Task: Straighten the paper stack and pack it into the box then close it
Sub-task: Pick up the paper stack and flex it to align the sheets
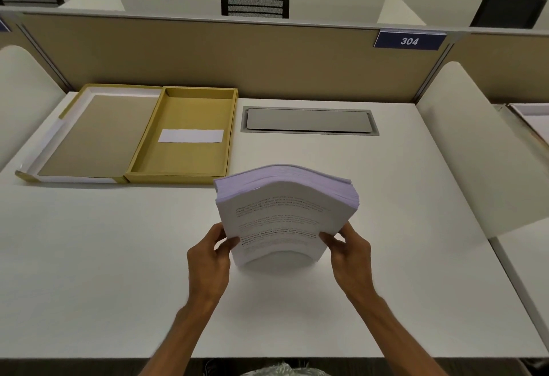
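Note:
A thick stack of printed white paper (282, 215) stands on its lower edge on the white desk, bowed and tilted toward me. My left hand (212, 252) grips its lower left side and my right hand (349, 249) grips its lower right side. The sheets' top edges are fanned and uneven. An open mustard-yellow box (148, 164) lies flat at the desk's far left, apart from the stack. Its right half is a shallow tray with a white label (190, 135) inside. Its left half is the lid (95, 132), lying open with a brown inner face.
A grey cable-hatch cover (309, 120) is set into the white desk (104, 271) behind the stack. A tan partition (208, 57) with a "304" sign (409, 40) closes the far edge. White curved dividers (463, 144) flank both sides. Black chairs stand beyond the partition.

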{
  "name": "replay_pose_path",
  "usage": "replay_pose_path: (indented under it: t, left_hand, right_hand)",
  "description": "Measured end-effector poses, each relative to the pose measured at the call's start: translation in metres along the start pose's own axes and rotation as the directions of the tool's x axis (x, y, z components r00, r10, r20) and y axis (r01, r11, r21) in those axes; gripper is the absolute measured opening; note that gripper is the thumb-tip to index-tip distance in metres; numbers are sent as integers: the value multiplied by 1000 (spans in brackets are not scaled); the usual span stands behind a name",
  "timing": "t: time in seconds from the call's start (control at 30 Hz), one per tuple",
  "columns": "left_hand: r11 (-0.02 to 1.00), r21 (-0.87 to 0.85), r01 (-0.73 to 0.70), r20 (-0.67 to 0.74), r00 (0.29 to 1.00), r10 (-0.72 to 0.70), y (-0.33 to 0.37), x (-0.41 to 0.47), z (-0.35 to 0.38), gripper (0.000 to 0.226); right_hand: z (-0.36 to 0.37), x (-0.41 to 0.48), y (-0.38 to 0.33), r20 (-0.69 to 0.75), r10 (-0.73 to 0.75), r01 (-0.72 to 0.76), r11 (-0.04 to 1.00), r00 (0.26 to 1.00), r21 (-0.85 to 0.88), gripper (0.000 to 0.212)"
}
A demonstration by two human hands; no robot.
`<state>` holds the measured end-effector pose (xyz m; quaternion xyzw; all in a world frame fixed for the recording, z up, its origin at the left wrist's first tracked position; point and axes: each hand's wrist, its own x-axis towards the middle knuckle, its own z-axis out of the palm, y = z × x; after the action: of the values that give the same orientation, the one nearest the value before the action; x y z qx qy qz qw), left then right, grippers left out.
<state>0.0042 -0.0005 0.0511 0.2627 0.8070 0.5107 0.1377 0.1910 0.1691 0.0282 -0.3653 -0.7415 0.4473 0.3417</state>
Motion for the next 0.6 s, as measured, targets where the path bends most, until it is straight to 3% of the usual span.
replay_pose_path:
  t: [0.23,0.33,0.47,0.6]
  left_hand:
    - [1000,22,4,-37,999,-3,-7,-12,-2,45]
    - [998,-45,37,18,999,-37,-5,-18,-1,44]
    - [995,-75,68,102,993,-60,1,-19,-5,63]
    - [969,-245,-41,88,994,65,21,-17,-13,76]
  right_hand:
    - [1,-10,1,-25,-83,81,995,996,-65,45]
    - [0,-13,-2,10,-36,36,999,999,-32,53]
    - [-2,-18,-16,39,43,-44,999,998,32,65]
    - [-7,-19,-51,-25,59,-53,975,998,214,63]
